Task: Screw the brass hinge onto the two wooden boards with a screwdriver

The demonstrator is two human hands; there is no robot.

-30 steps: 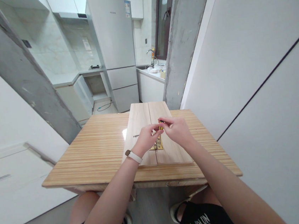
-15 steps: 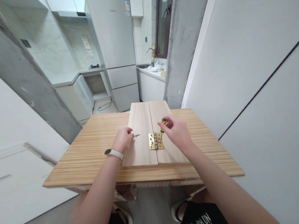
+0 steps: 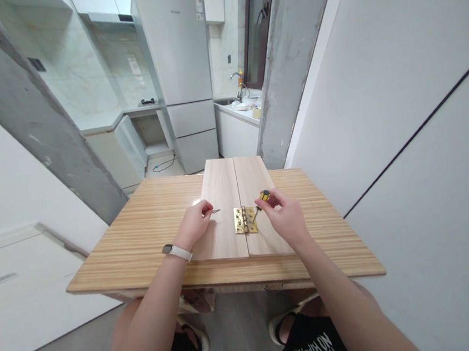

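A brass hinge [image 3: 240, 220] lies opened flat across the seam between two pale wooden boards, the left board [image 3: 220, 185] and the right board [image 3: 253, 173]. My right hand [image 3: 284, 212] pinches a screwdriver [image 3: 264, 196] with a yellow and black handle. Its shaft slants down to the left, and the tip is at the hinge's right leaf. To the left of the hinge, my left hand [image 3: 197, 221] is closed on a small, thin metal piece [image 3: 216, 211] that looks like a screw, pointing right over the left board. Several small spots on the hinge leaves are holes or screw heads; I cannot tell which.
The boards rest on a striped wooden table [image 3: 141, 246]. Past it stand a grey fridge [image 3: 179, 53], a counter with a sink [image 3: 224, 102] and a tap. A grey pillar and a white panel [image 3: 398, 97] border the right side.
My right hand has shifted slightly right and down, and the screwdriver leans further over to the right. My left hand's fingers have closed more around the small metal piece.
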